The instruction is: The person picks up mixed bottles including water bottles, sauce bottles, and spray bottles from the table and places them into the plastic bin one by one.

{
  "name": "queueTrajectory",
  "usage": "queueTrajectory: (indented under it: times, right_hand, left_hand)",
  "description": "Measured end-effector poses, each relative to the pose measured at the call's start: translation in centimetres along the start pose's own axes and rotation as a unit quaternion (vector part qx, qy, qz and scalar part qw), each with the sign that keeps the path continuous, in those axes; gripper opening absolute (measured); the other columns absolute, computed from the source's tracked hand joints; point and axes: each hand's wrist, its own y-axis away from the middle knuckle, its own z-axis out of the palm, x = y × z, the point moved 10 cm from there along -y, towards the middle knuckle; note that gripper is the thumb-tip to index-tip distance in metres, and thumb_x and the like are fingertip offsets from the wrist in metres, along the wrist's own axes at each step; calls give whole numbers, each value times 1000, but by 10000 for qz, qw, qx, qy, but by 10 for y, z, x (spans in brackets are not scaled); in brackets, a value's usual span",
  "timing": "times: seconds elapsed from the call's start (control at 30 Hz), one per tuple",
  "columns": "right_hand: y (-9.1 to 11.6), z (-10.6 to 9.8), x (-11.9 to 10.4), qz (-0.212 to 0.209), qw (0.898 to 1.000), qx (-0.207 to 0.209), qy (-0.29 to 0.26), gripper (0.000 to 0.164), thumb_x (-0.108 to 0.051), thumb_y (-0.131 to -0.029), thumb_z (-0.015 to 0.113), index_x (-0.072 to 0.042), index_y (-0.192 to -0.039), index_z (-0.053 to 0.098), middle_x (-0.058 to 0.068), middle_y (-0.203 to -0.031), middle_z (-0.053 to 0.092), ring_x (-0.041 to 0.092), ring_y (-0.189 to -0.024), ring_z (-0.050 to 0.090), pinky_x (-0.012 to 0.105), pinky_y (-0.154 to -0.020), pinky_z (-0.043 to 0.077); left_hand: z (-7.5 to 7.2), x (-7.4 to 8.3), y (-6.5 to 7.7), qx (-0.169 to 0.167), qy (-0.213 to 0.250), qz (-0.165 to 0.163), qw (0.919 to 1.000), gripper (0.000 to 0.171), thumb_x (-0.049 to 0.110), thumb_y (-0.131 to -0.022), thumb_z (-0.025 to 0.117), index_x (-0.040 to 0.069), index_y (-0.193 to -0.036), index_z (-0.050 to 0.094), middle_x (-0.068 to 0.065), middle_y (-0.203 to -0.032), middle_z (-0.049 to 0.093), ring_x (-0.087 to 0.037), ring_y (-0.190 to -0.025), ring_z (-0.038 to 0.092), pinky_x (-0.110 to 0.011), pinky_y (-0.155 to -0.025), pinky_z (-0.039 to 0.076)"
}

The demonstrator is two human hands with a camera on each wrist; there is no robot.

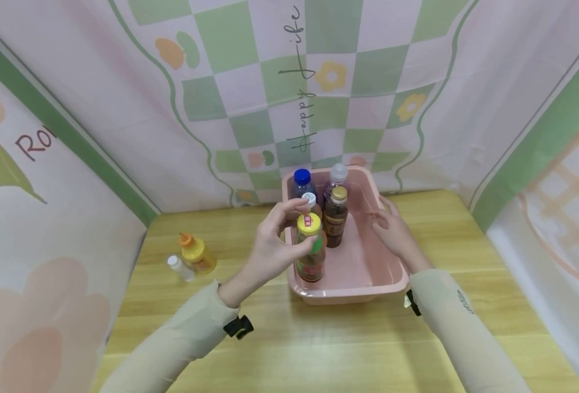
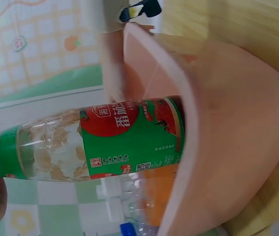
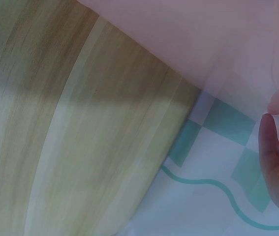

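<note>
My left hand (image 1: 275, 234) grips a glass ketchup bottle (image 1: 311, 262) near its yellow cap. The bottle stands upright over the front left of a pink basin (image 1: 353, 292); its green and red tomato label shows in the left wrist view, where the basin's rim hides its base. At the basin's right side, my right hand (image 1: 395, 232) holds the rim, with fingers on both sides of it. Behind the ketchup bottle, inside the basin, stand a dark bottle with a gold cap (image 1: 336, 218), a blue-capped bottle (image 1: 302, 180), a clear-capped bottle (image 1: 337, 177) and a white-capped bottle (image 1: 309, 198).
On the wooden table (image 1: 338, 349), left of the basin, are a yellow squeeze bottle (image 1: 200, 255) with an orange top and a small white-capped bottle (image 1: 181, 267). A patterned cloth (image 1: 294, 71) hangs right behind the basin, and more cloth walls close in both sides.
</note>
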Motion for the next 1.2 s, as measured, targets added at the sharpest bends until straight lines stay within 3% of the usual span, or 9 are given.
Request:
queueTrajectory:
  times: [0.3, 0.63, 0.93, 1.2]
  right_hand:
    - [1, -1, -2, 15, 10000, 17, 34, 38, -8, -94, 48, 6, -128, 53, 22, -158, 11, 54, -133, 32, 64, -108, 31]
    - [1, -1, -1, 48, 10000, -22, 24, 38, -8, -94, 48, 6, -129, 53, 21, -159, 9, 54, -135, 28, 66, -109, 29]
    - [0, -1, 1, 4, 10000, 22, 7, 38, -7, -93, 47, 7, -128, 53, 22, -159, 10, 55, -134, 30, 66, -108, 31]
    - [0, 0, 1, 37, 10000, -7, 28, 38, -8, -93, 47, 6, -128, 53, 22, -159, 9, 55, -135, 28, 66, -108, 29]
  left_hand:
    - [17, -16, 12, -348, -332, -134, 9988, 54, -2, -75, 73, 0, -126, 55, -18, -124, 59, -25, -101, 63, -25, -88, 56]
    - [35, -42, 28, -679, -274, -583, 9956, 52, -4, -74, 74, 0, -123, 58, -14, -122, 64, -25, -112, 62, -25, -96, 52]
    - [46, -66, 40, -1117, -529, -912, 9881, 47, -2, -74, 75, 3, -118, 61, -12, -121, 66, -23, -110, 63, -28, -92, 55]
    - [56, -73, 46, -1495, -792, -684, 9832, 47, -1, -74, 76, 3, -118, 62, -12, -117, 67, -21, -105, 65, -22, -89, 55]
